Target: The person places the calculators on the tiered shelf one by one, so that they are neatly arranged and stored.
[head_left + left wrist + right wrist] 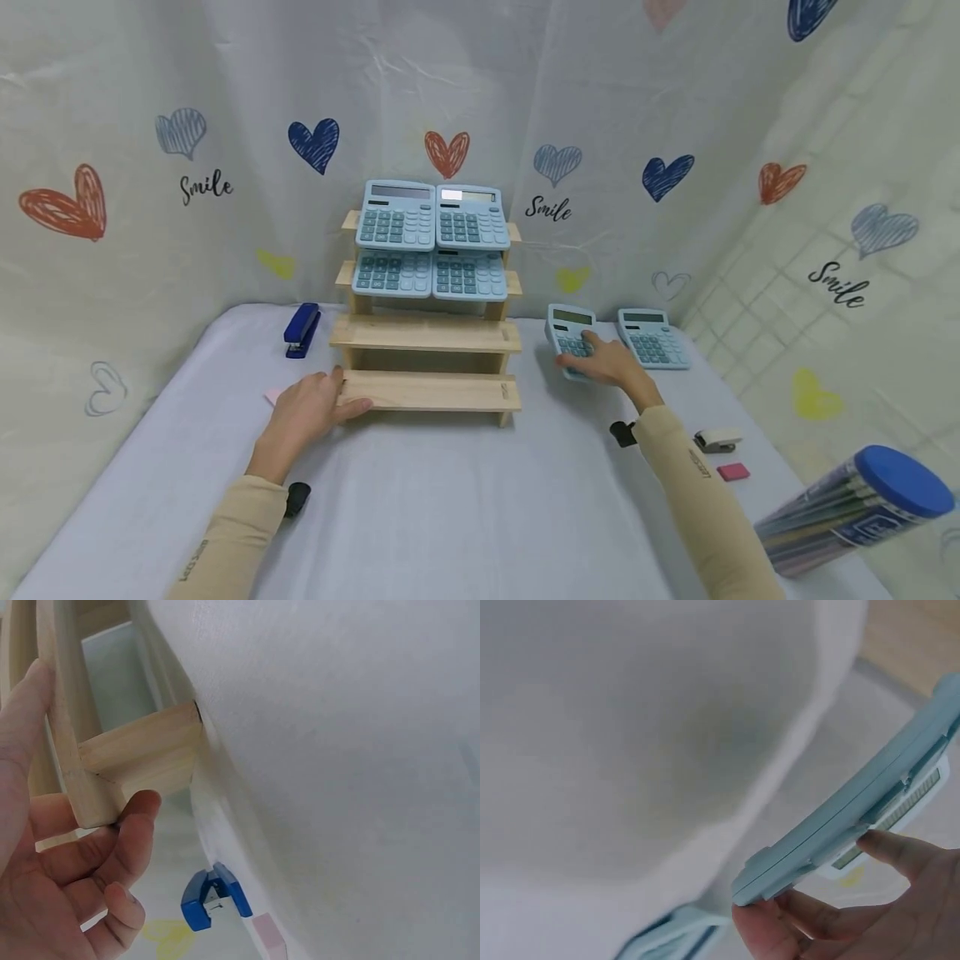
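Observation:
A four-tier wooden shelf [427,333] stands at the middle of the table, with pale blue calculators [433,215] on its two upper tiers. My left hand [318,407] grips the left end of the lowest tier [112,761], thumb [26,697] on one side and fingers [135,825] on the other. To the right of the shelf, my right hand [600,358] holds a pale blue calculator [572,335] by its near edge. In the right wrist view this calculator [855,810] is tilted, pinched between thumb and fingers [780,930]. A second calculator [652,337] lies flat just right of it.
A blue stapler [302,330] and a pink eraser [272,396] lie left of the shelf. Near the right edge are a small white stapler [717,440], another pink eraser [732,472] and a blue-capped tube of pencils [855,508]. Heart-printed cloth walls surround the table.

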`<move>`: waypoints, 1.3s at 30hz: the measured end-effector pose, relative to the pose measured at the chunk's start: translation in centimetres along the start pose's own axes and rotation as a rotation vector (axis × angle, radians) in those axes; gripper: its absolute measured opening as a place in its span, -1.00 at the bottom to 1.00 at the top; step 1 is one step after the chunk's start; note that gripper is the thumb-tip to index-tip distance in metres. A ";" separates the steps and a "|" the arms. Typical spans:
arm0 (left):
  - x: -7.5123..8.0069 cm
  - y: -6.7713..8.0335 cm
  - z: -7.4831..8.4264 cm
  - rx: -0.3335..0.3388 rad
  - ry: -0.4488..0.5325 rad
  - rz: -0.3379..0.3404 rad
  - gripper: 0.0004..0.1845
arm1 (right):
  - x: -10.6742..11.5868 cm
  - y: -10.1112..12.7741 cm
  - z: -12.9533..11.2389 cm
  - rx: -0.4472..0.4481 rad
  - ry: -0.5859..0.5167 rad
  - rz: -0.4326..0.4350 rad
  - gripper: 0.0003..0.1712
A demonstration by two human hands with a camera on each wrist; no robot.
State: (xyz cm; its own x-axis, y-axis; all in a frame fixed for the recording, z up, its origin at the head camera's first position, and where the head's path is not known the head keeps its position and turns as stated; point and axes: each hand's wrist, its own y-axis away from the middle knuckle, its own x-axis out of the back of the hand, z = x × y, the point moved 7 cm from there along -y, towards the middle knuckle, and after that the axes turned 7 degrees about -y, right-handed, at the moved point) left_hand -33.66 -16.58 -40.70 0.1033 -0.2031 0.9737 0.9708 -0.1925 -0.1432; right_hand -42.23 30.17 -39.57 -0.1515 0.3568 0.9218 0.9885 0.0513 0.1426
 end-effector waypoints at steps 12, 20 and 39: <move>0.1 0.0 0.0 -0.002 0.002 -0.002 -0.17 | 2.7 6.0 -7.0 0.139 -0.016 0.094 0.15; 0.1 0.1 -0.2 -0.003 0.007 -0.002 -0.16 | 1.7 8.9 -11.5 0.264 0.047 0.060 0.07; 0.0 0.1 -0.1 -0.004 0.012 -0.004 -0.15 | -1.0 7.7 -18.2 0.404 0.280 0.228 -0.01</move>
State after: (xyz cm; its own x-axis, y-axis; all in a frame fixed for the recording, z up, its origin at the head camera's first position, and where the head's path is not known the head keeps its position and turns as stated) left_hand -33.55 -16.72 -40.75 0.0967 -0.2139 0.9721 0.9704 -0.1969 -0.1398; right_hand -34.54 13.25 -32.80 0.1268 0.1414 0.9818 0.9106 0.3760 -0.1718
